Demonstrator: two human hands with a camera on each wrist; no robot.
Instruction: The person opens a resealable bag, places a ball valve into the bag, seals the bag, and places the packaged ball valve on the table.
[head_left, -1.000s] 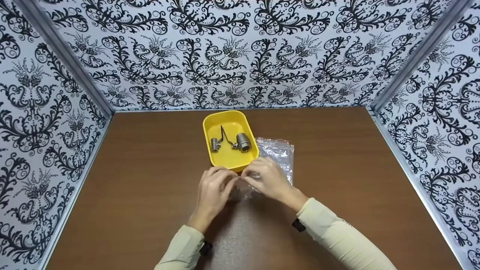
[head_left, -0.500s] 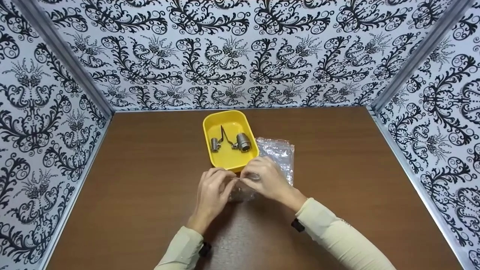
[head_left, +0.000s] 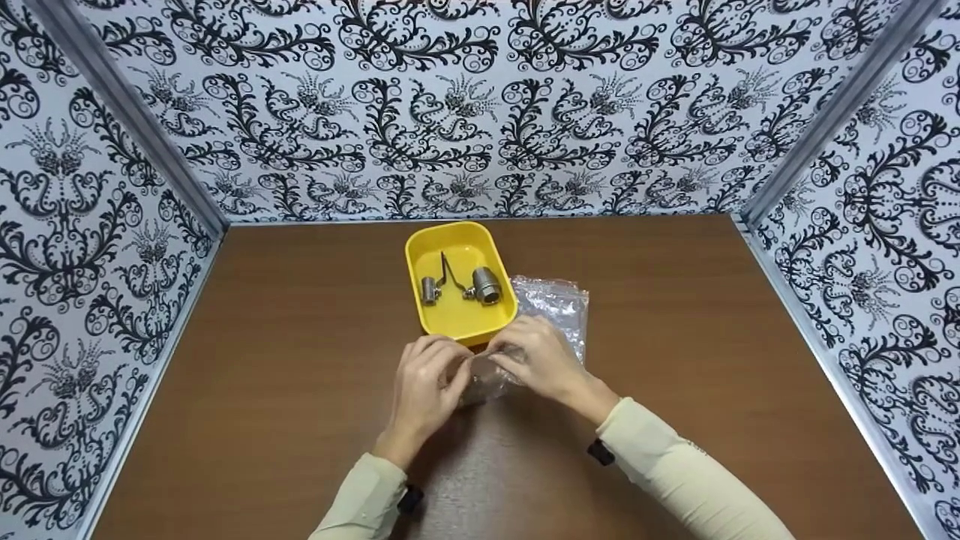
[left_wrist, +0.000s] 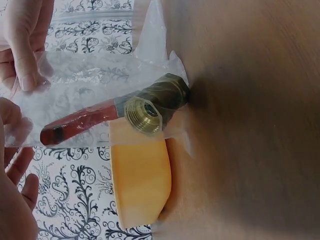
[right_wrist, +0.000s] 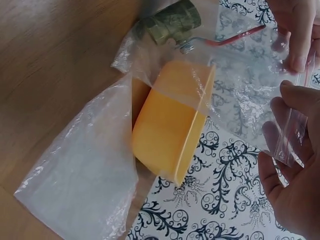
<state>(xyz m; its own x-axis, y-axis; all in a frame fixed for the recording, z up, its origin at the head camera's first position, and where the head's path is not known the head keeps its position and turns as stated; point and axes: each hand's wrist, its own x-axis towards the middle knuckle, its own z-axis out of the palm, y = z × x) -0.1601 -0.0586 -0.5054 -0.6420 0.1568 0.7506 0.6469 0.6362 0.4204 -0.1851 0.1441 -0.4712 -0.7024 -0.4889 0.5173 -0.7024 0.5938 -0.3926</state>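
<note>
- Clear plastic bag (head_left: pixel 487 384) hangs from my two hands over the middle of the desk (head_left: pixel 300 390), about midway between its left and right edges and nearer to me than the yellow tray.
- Red-handled brass valve (left_wrist: pixel 137 100) lies in the bottom of that bag, low by the desk surface; whether it bears on the wood I cannot tell. Its red handle (left_wrist: pixel 80 122) slants up toward the bag's mouth.
- With my left hand (head_left: pixel 431 379) I pinch one side of the mouth, thumb on the film and fingers behind.
- With my right hand (head_left: pixel 541 358) I pinch the other side the same way, just beside my left fingertips.
- Yellow tray (head_left: pixel 454 322) sits just past my hands, its far end close to the desk's far edge.
- Inside it, a smaller grey metal valve (head_left: pixel 429 290) lies toward the left wall and a larger grey metal valve (head_left: pixel 487 285) toward the right, their thin levers reaching toward each other.
- Pile of clear bags (head_left: pixel 559 311) lies flat along the tray's right side, partly covered by my right hand.
- Pale sleeves (head_left: pixel 679 465) cover my forearms, and patterned walls (head_left: pixel 465 112) rise behind the desk's far edge and along both sides.
</note>
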